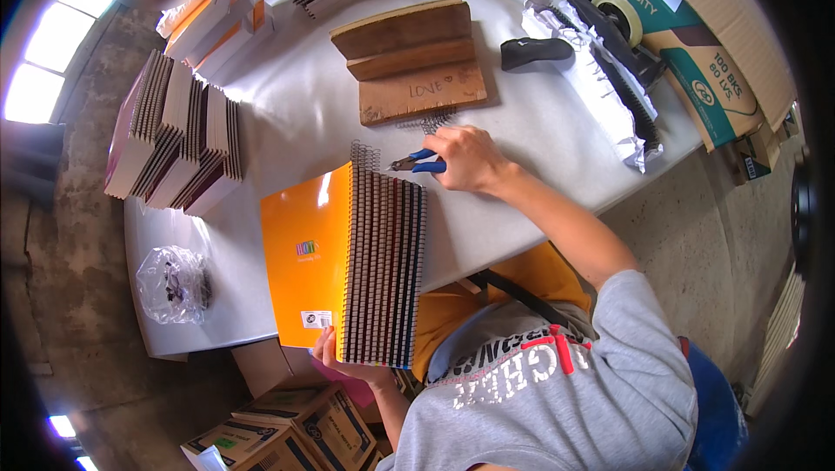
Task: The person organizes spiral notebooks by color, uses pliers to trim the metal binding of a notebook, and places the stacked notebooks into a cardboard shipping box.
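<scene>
Right now the right hand (470, 158) grips blue-handled pliers (417, 162) while the left hand (348, 365) holds orange spiral notebooks (348, 262).

The clear bag's (172, 284) dark contents are too blurred to identify; the cardboard carton (696, 27) is cut off.

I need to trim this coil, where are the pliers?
The blue-handled pliers are in the right hand, on the table just beyond the orange notebook stack.
</scene>
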The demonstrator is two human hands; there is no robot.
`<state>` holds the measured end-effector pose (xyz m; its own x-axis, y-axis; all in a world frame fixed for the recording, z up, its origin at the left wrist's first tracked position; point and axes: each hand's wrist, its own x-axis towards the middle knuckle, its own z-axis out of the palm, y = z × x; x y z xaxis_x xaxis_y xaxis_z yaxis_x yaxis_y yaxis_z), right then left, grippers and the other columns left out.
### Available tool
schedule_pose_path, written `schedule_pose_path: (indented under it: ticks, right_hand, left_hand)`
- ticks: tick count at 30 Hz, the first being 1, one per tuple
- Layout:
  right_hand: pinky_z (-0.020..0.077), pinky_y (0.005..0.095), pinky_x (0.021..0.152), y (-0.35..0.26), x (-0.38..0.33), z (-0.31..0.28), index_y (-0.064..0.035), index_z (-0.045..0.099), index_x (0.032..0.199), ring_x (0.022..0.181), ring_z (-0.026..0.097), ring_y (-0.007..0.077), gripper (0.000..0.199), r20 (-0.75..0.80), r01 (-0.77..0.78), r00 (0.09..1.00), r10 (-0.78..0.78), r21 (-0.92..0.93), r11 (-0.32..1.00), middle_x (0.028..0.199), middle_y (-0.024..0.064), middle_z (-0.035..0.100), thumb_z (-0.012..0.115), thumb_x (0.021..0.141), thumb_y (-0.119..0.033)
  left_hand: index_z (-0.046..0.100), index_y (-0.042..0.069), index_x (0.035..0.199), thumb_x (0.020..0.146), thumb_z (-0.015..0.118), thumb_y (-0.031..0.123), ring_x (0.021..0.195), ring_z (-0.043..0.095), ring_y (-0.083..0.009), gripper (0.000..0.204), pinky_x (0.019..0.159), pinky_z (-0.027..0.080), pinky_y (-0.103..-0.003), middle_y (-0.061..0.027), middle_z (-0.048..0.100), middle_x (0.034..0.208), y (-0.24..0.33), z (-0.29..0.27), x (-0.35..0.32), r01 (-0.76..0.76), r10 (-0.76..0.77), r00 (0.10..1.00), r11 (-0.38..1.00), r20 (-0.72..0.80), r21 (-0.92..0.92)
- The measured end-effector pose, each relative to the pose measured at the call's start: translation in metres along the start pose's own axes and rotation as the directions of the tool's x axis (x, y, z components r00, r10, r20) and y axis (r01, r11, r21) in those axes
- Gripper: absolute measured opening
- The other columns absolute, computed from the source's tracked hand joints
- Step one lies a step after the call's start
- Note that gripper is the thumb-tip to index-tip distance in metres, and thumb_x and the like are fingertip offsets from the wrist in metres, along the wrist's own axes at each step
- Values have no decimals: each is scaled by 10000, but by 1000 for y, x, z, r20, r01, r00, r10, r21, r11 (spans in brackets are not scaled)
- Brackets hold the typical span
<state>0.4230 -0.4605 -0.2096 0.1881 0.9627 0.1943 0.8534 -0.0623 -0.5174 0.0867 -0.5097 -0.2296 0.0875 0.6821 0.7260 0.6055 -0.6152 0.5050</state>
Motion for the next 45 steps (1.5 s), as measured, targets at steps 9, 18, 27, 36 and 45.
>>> schedule_pose_path:
  ticks: [9, 18, 27, 36, 45]
  right_hand:
    - [420, 364, 819, -2, 7, 10, -97, 636, 916, 892, 561, 238, 289, -255, 176, 945, -204, -127, 976, 893, 74, 600, 669, 662, -232]
    - [476, 382, 704, -1, 8, 15, -79, 600, 784, 721, 614, 291, 151, -178, 163, 968, -177, -91, 982, 724, 120, 601, 612, 712, -211]
    - [420, 355, 782, 0, 7, 7, -103, 615, 854, 839, 580, 235, 239, -312, 109, 941, -133, -92, 990, 825, 66, 596, 664, 642, -201]
    - [399, 346, 880, -10, 15, 11, -101, 644, 964, 932, 563, 237, 352, -211, 134, 963, -166, -158, 978, 936, 76, 606, 678, 641, -234]
    - [433, 362, 829, -9, 19, 3, -86, 654, 921, 895, 571, 251, 312, -211, 143, 964, -163, -111, 984, 905, 91, 611, 672, 648, -236]
  left_hand:
    - [384, 74, 1091, 742, 679, 118, 1033, 472, -231, 459, 944, 392, -408, -79, 456, 1006, 2, 0, 3, -4, 4, 1000, 1000, 14, 14]
    - [399, 67, 1076, 740, 679, 118, 1026, 480, -239, 440, 945, 391, -404, -85, 456, 1011, -2, 1, -1, -1, 1, 1000, 1000, -23, 5]
    - [389, 65, 1085, 741, 670, 113, 1030, 476, -238, 447, 947, 390, -400, -91, 452, 1029, 2, 0, 2, -14, 14, 1000, 999, -8, 40]
    - [387, 92, 1098, 766, 682, 150, 1002, 470, -219, 447, 930, 381, -386, -76, 436, 1010, -1, 1, 2, -8, 8, 1000, 1000, -1, 12]
    - [389, 97, 1095, 726, 724, 195, 1006, 467, -221, 508, 929, 380, -376, -73, 436, 1011, -1, 2, 2, -13, 13, 1000, 1000, -14, 1]
